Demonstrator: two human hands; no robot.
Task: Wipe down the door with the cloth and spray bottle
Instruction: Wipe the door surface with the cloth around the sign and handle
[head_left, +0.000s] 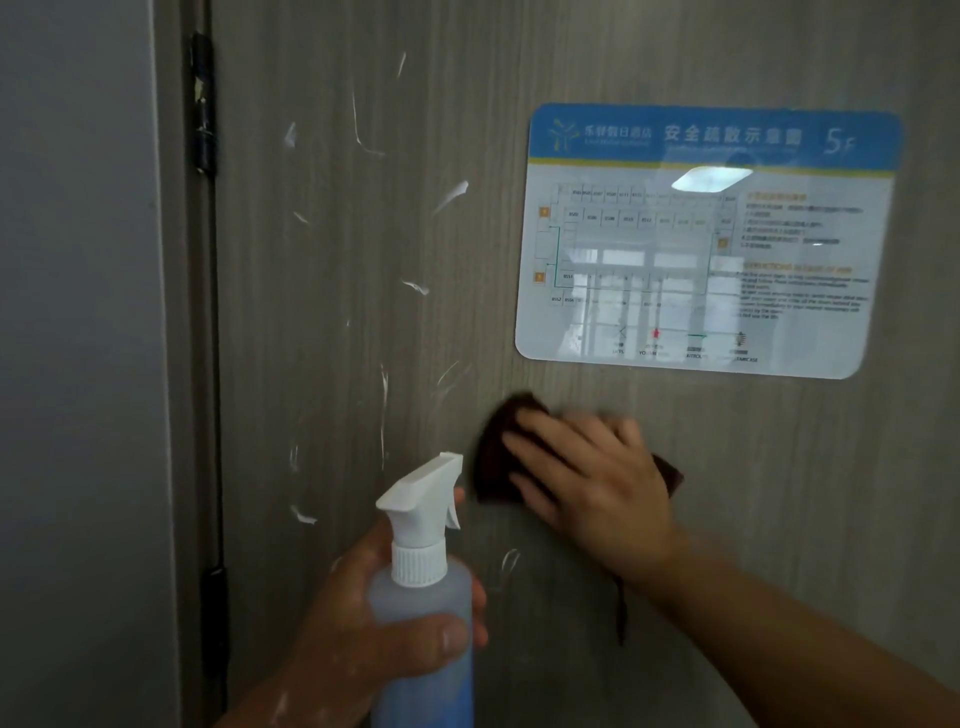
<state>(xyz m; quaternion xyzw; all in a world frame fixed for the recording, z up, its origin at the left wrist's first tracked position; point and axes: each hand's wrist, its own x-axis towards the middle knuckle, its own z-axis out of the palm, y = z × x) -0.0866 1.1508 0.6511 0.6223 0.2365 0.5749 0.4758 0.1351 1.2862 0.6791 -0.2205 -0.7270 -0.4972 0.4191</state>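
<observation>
Closest to the camera, low and just left of centre, the left hand (395, 623) is gripping a translucent spray bottle (423, 613) around its body, fingers curled closed around it, the thumb across the front; the bottle is standing roughly upright with bluish liquid inside and its white trigger head pointing up and to the right, toward the door. Just beyond it and to the right, the right hand (587, 483) is lying flat and open, fingers spread and pointing left, pressing a dark brown cloth (498, 457) against the grey wood-grain door (779, 519); the hand is blurred, so it is probably sweeping. Cloth edges are showing past the fingertips and behind the wrist. The white smears (384, 405) are lying to the left of and above the cloth, scattered between it and the hinged edge of the door, so the wiping hand is the nearer one and would likely need to travel left and upward to reach them. Farther up on the right, a glossy evacuation plan sign (706, 239) is fixed to the door, just above the cloth. A dark hinge (203, 104) is sitting far left, beside the wall (78, 312).
</observation>
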